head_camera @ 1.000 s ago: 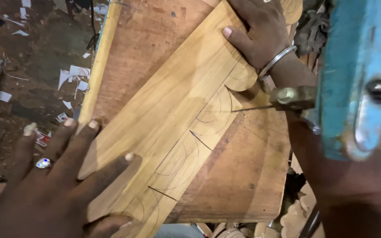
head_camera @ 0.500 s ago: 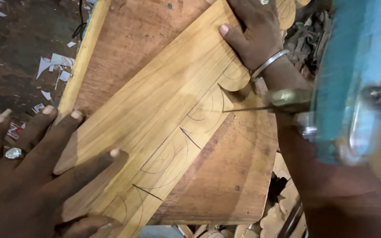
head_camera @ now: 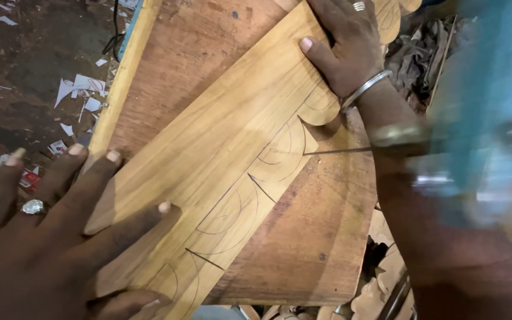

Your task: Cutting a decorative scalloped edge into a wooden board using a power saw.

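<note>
While the left hand (head_camera: 48, 237) lies flat with spread fingers on the pale board (head_camera: 220, 172), the right hand (head_camera: 351, 47) presses its far end, fingers open. It rests on the brown counter (head_camera: 309, 243). One curve is cut at the thin saw blade (head_camera: 336, 152); more drawn curves wait.

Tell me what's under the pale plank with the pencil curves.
The pale plank lies on a reddish-brown board. Both hands, left hand and right hand, cover its ends.

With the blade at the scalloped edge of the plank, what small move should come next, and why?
Probably ease the plank further onto the blade along the next pencilled curve. One scallop is cut, more arcs remain marked, and the left hand and right hand press flat on it.
</note>
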